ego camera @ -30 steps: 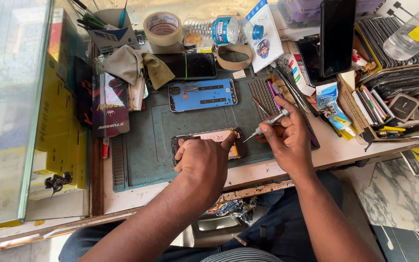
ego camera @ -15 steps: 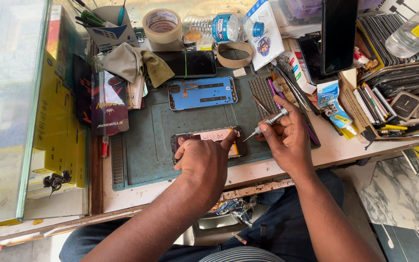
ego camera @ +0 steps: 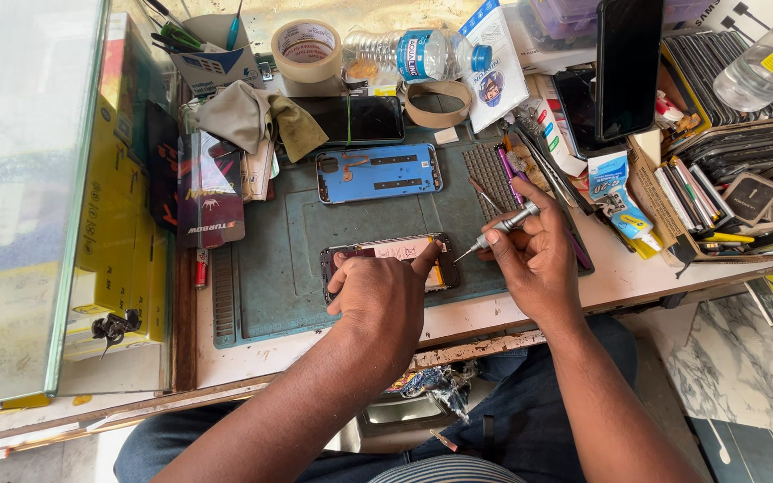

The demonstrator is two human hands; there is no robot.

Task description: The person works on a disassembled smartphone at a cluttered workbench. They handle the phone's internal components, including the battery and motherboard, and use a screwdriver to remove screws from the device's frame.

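Left hand (ego camera: 385,295) fingers pressed flat on an opened phone (ego camera: 404,250) (back removed) on the green work mat (ego camera: 266,268), right hand (ego camera: 534,255) fingers pinched around a small screwdriver (ego camera: 501,227), tip beside the phone's right edge, 1 blue back cover (ego camera: 378,172) lying beyond.

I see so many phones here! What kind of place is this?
Probably a phone repair stall. The left hand steadies an opened phone on a work mat, the right hand holds a small screwdriver, and a blue back cover lies nearby.
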